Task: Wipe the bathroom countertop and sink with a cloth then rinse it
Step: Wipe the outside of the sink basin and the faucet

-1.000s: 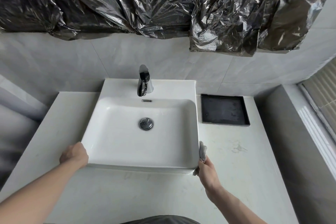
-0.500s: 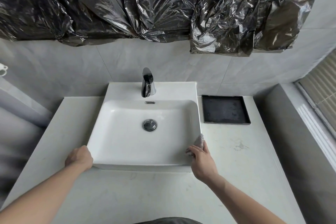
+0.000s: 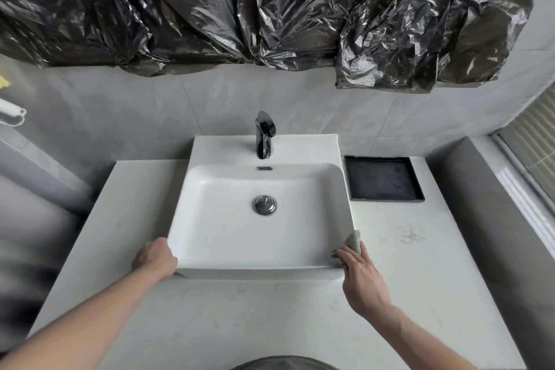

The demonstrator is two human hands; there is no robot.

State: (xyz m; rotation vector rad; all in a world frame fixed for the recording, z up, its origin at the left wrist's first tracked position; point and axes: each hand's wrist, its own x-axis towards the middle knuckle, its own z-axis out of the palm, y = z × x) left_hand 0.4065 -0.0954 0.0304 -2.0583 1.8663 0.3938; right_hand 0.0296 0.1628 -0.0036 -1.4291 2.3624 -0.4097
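Cloth: a small grey crumpled cloth sits at the lower right of the frame, on the near right corner of the white rectangular ceramic sink; the right hand holds it pressed against the rim, fingers laid over it, most likely so the wipe follows the edge.
Right grip: holding the cloth, which shows only past the fingertips.
Left hand: at lower centre-left, on the near left corner of the sink; probably bracing the body while the other arm works; its fingers are hidden behind the knuckles, so I cannot tell whether that grip clasps the rim or just rests there.
Desk: the pale marbled stone desk carries the sink in mid-frame; faint marks show right of the cloth.
Tap: the chrome single-lever tap stands at the back rim, upper centre; no water is running, and the basin looks dry, so rinsing seems still to come.
Tray: a black square tray lies just beside the sink's right wall, at centre right.
Above: crumpled black plastic sheeting hangs across the top of the frame.
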